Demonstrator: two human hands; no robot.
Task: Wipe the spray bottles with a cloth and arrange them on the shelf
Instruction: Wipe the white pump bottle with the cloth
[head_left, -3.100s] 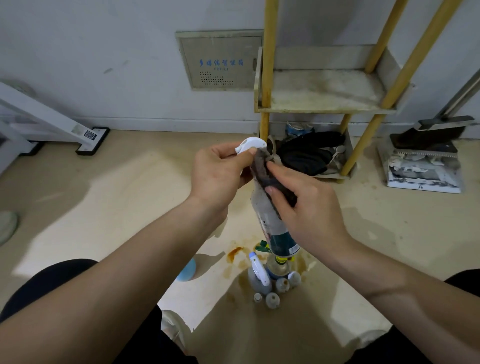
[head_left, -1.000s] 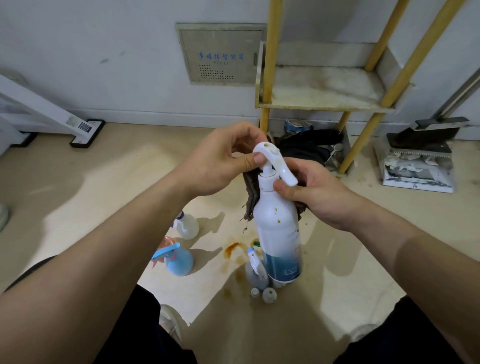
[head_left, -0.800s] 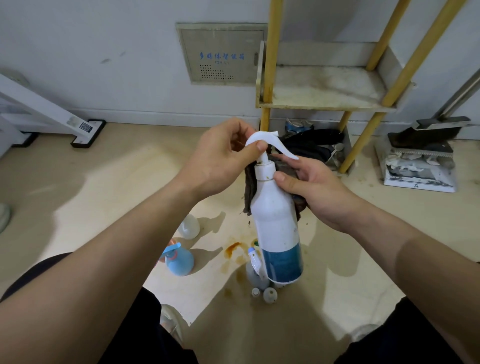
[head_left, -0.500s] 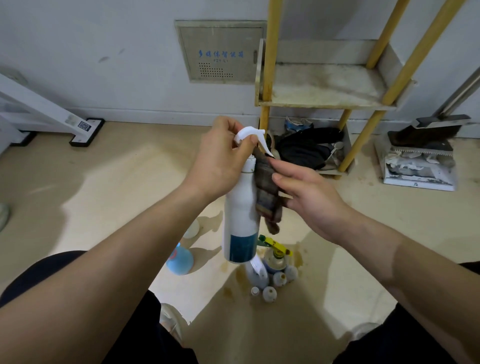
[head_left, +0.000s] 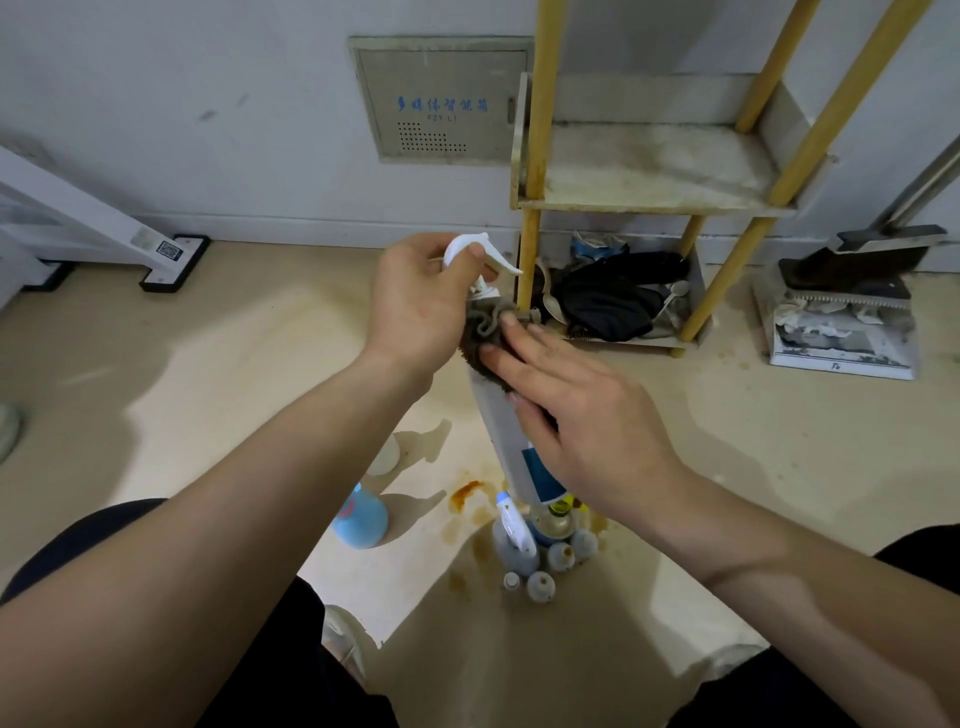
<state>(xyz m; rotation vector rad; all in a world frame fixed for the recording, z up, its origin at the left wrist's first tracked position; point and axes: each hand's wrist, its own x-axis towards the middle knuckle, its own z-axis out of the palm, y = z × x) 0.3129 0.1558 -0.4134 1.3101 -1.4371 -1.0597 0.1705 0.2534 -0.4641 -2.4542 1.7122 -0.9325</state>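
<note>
Beige floor (head_left: 249, 364) meets a white wall (head_left: 208, 166) along the top of the view. An access panel (head_left: 441, 98) with blue lettering is set in the wall at 12 o'clock. The shelf (head_left: 649, 171), built on yellow posts, stands against the wall at 1 o'clock. Its upper board is stained and carries nothing; black fabric (head_left: 608, 301) lies on the lower board. A dustpan (head_left: 852, 306) sits at 2 o'clock, and a white stand foot (head_left: 171, 254) at 10 o'clock.

The spray bottle (head_left: 506, 426) is held in the air at frame centre, tilted, with its head toward 12 o'clock and its base toward 5 o'clock. The left hand (head_left: 421, 301) grips the white trigger head, thumb on top. The right hand (head_left: 587, 415) holds the brown cloth (head_left: 483, 332) against the upper body of the bottle, fingers laid over the cloth and curved round the body. The right thumb is hidden.

On the floor, a blue bottle (head_left: 361, 519) stands at 7 o'clock. A group of small bottles (head_left: 540, 551) stands at 6 o'clock, directly below the held bottle's base, beside an orange stain (head_left: 465, 491).
</note>
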